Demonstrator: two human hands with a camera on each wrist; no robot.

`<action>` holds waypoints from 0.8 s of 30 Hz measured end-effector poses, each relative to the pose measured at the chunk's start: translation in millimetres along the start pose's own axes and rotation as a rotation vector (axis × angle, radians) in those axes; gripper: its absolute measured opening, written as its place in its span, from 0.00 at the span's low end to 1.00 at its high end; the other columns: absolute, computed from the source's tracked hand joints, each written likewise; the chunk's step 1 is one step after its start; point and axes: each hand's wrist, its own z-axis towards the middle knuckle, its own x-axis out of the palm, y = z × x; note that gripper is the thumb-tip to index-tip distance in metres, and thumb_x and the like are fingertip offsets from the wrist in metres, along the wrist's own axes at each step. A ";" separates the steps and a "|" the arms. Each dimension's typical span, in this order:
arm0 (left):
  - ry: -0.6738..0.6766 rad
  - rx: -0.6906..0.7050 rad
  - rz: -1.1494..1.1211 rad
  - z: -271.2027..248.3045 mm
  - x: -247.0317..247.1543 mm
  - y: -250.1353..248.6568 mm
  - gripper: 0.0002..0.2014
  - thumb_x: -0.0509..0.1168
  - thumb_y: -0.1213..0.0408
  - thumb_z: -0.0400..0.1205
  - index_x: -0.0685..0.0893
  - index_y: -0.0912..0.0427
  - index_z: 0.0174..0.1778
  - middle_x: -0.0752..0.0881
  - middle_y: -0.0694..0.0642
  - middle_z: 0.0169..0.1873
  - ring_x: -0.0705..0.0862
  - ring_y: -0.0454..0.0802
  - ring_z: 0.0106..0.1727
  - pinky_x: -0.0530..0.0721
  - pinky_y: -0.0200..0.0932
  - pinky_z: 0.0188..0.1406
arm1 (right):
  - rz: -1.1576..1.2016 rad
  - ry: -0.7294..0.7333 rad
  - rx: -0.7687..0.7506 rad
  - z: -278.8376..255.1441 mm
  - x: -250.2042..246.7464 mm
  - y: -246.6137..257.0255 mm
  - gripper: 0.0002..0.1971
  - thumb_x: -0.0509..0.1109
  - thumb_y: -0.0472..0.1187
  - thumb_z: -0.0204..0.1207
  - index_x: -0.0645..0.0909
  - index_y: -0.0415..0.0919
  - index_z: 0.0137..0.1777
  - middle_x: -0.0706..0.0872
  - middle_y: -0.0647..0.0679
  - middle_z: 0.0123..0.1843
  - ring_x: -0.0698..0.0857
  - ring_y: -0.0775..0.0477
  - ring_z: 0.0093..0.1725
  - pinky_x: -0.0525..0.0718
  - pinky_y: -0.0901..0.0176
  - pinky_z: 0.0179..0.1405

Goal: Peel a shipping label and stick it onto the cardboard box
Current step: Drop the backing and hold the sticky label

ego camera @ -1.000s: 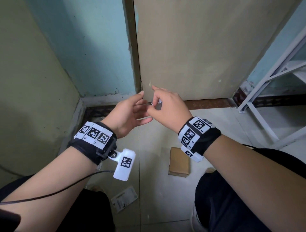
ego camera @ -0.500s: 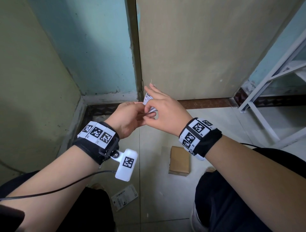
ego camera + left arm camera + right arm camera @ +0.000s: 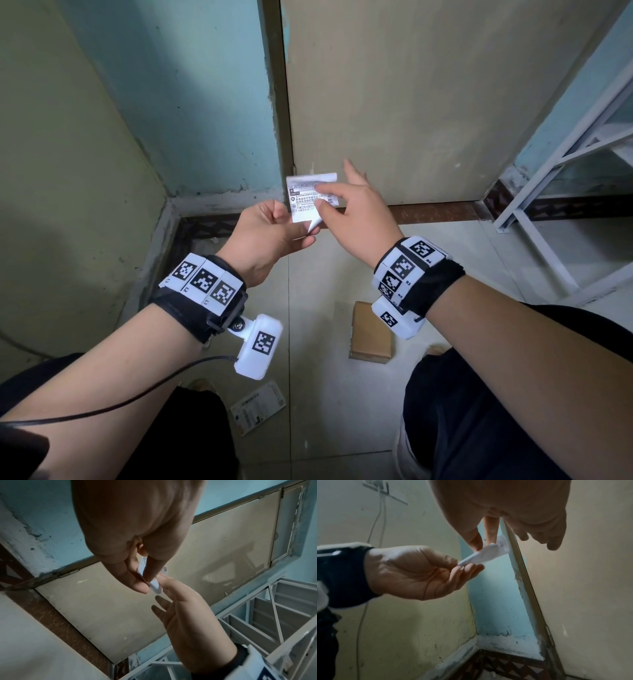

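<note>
- Since the half-second-earlier head picture, both my hands had lifted and drawn a little apart, and the shipping label (image 3: pixel 310 198), before mostly hidden between them, had opened out flat with its print facing me.
- Head view: my left hand (image 3: pixel 265 240) pinched the label's lower edge between thumb and curled fingers, where a corner (image 3: pixel 313 226) was curling away, likely the backing. My right hand (image 3: pixel 356 214) pinched the label's right side between thumb and forefinger, its other fingers spread and pointing up. The sheet stood upright between the two hands, above my left fingers and just left of my right ones, its long axis running roughly up and down.
- Head view again: the cardboard box (image 3: pixel 370 331) lay on the floor tiles (image 3: pixel 322 394) well below both hands, nearer my right wrist than my left. I judged that the coming stick-down turned on that drop, so the right hand had the shorter way. A second printed slip (image 3: pixel 257 407) lay on the floor by my left knee.
- Left wrist view: thumb and forefinger were pressed together on the white edge (image 3: pixel 155 586), my right fingertips (image 3: pixel 163 578) just beyond it.
- Right wrist view: my right thumb and forefinger (image 3: pixel 475 540) held the sheet's upper part, and it sloped down to my left fingers (image 3: pixel 467 570) below.
</note>
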 end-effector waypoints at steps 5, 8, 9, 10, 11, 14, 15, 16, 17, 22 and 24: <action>0.004 0.045 0.080 -1.2 1.2 2.1 0.26 0.72 0.89 0.82 0.70 0.56 0.35 0.87 0.71 0.48 0.95 0.58 0.43 0.94 0.41 0.38 | 0.283 -0.001 0.146 0.4 -1.3 4.6 0.20 0.68 0.39 0.81 0.90 0.52 0.70 0.90 0.47 0.72 0.91 0.46 0.61 0.87 0.54 0.68; 0.012 0.094 0.153 -1.6 0.2 4.9 0.25 0.74 0.89 0.79 0.72 0.57 0.36 0.84 0.68 0.45 0.88 0.56 0.39 0.93 0.41 0.38 | 0.404 -0.004 0.196 2.6 -1.8 3.8 0.18 0.66 0.38 0.82 0.92 0.50 0.66 0.92 0.53 0.58 0.88 0.53 0.51 0.86 0.59 0.56; 0.014 0.109 0.183 -1.5 -0.1 6.2 0.25 0.76 0.89 0.79 0.73 0.56 0.36 0.82 0.63 0.39 0.85 0.54 0.37 0.92 0.43 0.39 | 0.431 -0.018 0.202 3.4 -2.5 2.9 0.18 0.65 0.37 0.83 0.92 0.49 0.65 0.91 0.55 0.55 0.86 0.57 0.49 0.83 0.64 0.51; 0.011 0.122 0.212 -1.2 -0.3 7.4 0.25 0.77 0.88 0.78 0.73 0.55 0.36 0.80 0.58 0.34 0.81 0.50 0.34 0.90 0.45 0.41 | 0.451 -0.039 0.198 4.2 -3.1 1.5 0.17 0.66 0.36 0.84 0.92 0.49 0.65 0.90 0.58 0.51 0.84 0.61 0.44 0.81 0.67 0.46; 0.010 0.137 0.239 -1.2 -0.1 8.6 0.26 0.79 0.87 0.77 0.73 0.55 0.36 0.78 0.51 0.30 0.77 0.46 0.31 0.87 0.47 0.42 | 0.462 -0.061 0.193 4.9 -3.5 0.0 0.17 0.68 0.35 0.83 0.93 0.49 0.65 0.87 0.60 0.46 0.83 0.65 0.39 0.80 0.70 0.40; 0.034 0.186 0.304 -1.5 0.1 11.1 0.26 0.81 0.84 0.76 0.74 0.53 0.35 0.77 0.39 0.24 0.71 0.40 0.26 0.80 0.46 0.41 | 0.505 -0.099 0.190 6.3 -2.1 -2.4 0.16 0.74 0.34 0.80 0.93 0.51 0.63 0.86 0.64 0.49 0.86 0.68 0.44 0.84 0.70 0.47; 0.047 0.198 0.318 -1.6 0.0 11.7 0.25 0.82 0.83 0.76 0.74 0.53 0.35 0.77 0.39 0.24 0.72 0.40 0.27 0.80 0.47 0.41 | 0.529 -0.106 0.193 7.0 -1.4 -3.4 0.16 0.75 0.34 0.80 0.93 0.50 0.63 0.88 0.62 0.53 0.88 0.63 0.50 0.88 0.65 0.53; 0.064 0.211 0.329 -2.3 0.3 11.8 0.25 0.83 0.82 0.76 0.75 0.53 0.35 0.78 0.40 0.25 0.72 0.42 0.27 0.79 0.48 0.42 | 0.553 -0.109 0.194 7.3 -0.8 -4.1 0.15 0.76 0.34 0.80 0.93 0.50 0.63 0.90 0.60 0.57 0.89 0.58 0.54 0.89 0.60 0.58; 0.078 0.225 0.340 -2.6 0.6 12.2 0.25 0.83 0.81 0.76 0.75 0.52 0.35 0.78 0.41 0.27 0.72 0.45 0.29 0.78 0.51 0.42 | 0.569 -0.105 0.192 7.0 -0.4 -4.4 0.15 0.77 0.35 0.81 0.93 0.50 0.63 0.91 0.58 0.60 0.89 0.57 0.58 0.88 0.60 0.61; 0.118 0.256 0.372 -4.9 4.6 15.3 0.24 0.85 0.80 0.75 0.76 0.53 0.34 0.77 0.38 0.25 0.69 0.40 0.26 0.74 0.42 0.34 | 0.547 -0.123 0.147 4.0 8.0 -9.0 0.12 0.75 0.38 0.85 0.94 0.53 0.61 0.90 0.61 0.65 0.83 0.58 0.75 0.78 0.60 0.78; 0.103 0.262 0.343 -4.1 6.3 19.7 0.23 0.85 0.78 0.75 0.77 0.53 0.35 0.77 0.45 0.26 0.69 0.42 0.27 0.73 0.43 0.34 | 0.545 -0.154 0.136 3.5 12.3 -11.3 0.10 0.76 0.40 0.84 0.94 0.53 0.60 0.91 0.61 0.66 0.83 0.59 0.75 0.77 0.58 0.80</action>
